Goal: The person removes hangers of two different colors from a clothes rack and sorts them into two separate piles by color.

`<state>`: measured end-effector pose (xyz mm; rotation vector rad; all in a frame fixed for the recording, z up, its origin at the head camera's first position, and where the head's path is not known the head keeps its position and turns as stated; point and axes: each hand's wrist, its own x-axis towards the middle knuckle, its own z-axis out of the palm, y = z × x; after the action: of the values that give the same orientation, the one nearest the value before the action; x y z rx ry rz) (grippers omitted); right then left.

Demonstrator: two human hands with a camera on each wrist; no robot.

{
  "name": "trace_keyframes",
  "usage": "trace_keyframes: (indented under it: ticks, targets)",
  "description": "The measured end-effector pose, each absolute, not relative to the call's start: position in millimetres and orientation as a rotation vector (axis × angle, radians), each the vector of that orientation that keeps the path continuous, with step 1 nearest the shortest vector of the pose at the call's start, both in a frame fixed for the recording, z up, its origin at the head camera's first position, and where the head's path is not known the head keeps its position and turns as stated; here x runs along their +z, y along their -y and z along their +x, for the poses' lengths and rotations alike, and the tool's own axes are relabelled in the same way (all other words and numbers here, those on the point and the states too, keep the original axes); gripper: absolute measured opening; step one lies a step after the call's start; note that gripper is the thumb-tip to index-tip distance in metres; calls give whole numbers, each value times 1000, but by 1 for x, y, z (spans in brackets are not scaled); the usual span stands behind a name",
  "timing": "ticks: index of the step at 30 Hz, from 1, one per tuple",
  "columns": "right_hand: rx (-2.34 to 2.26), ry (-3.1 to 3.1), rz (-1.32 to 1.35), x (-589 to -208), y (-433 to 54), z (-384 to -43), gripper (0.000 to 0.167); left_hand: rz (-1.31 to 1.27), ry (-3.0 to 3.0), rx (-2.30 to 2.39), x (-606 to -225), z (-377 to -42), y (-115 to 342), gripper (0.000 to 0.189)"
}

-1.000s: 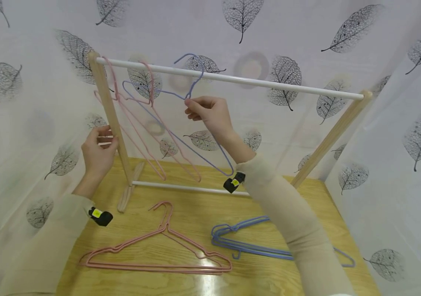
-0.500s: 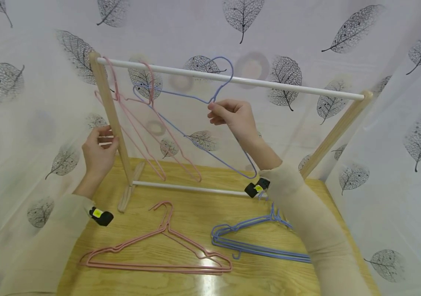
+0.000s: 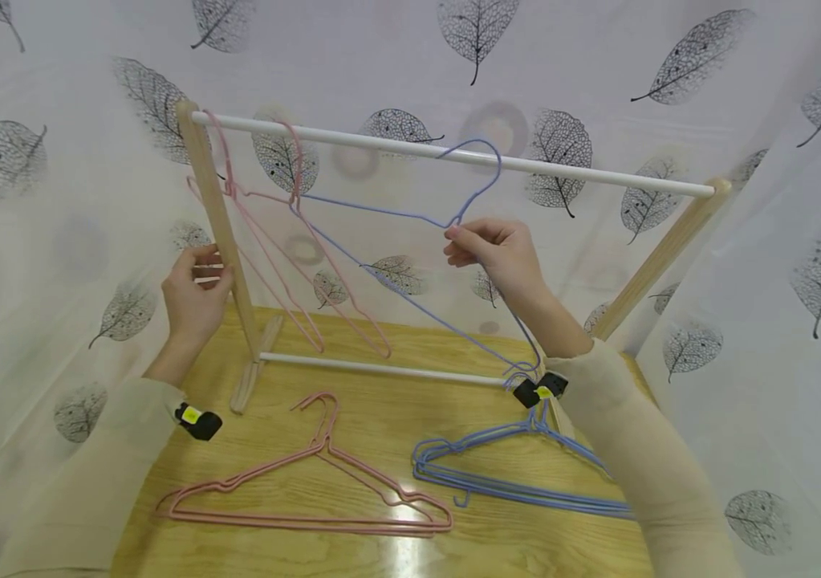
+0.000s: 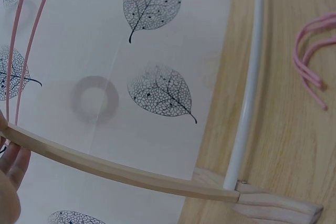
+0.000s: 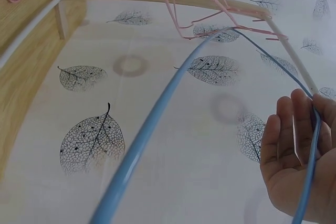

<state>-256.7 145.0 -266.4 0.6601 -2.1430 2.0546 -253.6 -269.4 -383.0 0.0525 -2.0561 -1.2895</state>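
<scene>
In the head view, my right hand point(image 3: 504, 253) pinches a blue clothes hanger point(image 3: 381, 209) just under its neck. The hanger's hook arches over the white top rail point(image 3: 381, 144) of a clothes rack, right of the rail's middle. Its triangular frame slants down, one end near the pink hangers. The right wrist view shows the blue hanger's long bar point(image 5: 160, 111) running away from me. My left hand point(image 3: 197, 297) grips the rack's left wooden post point(image 3: 209, 185), thumb in front. A pink hanger point(image 3: 227, 164) and a second pink hanger point(image 3: 298, 164) hang near that post.
Several pink hangers point(image 3: 309, 521) lie stacked on the wooden tabletop point(image 3: 352, 393) at front left. Several blue hangers point(image 3: 497, 486) lie to their right, partly under my right forearm. The rack's lower white bar point(image 3: 381, 369) runs behind both piles. Leaf-patterned curtain point(image 3: 562, 72) surrounds the table.
My right hand has moved right and slightly down, carrying the blue hanger along the rail away from the pink ones. The left hand stays on the post.
</scene>
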Motion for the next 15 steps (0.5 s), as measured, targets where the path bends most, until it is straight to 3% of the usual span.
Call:
trace_keyframes:
  ticks: [15]
  targets:
    - [1982, 2372, 618, -301, -201, -233, 20, 44, 2041, -1286, -384, -253, 269, 30]
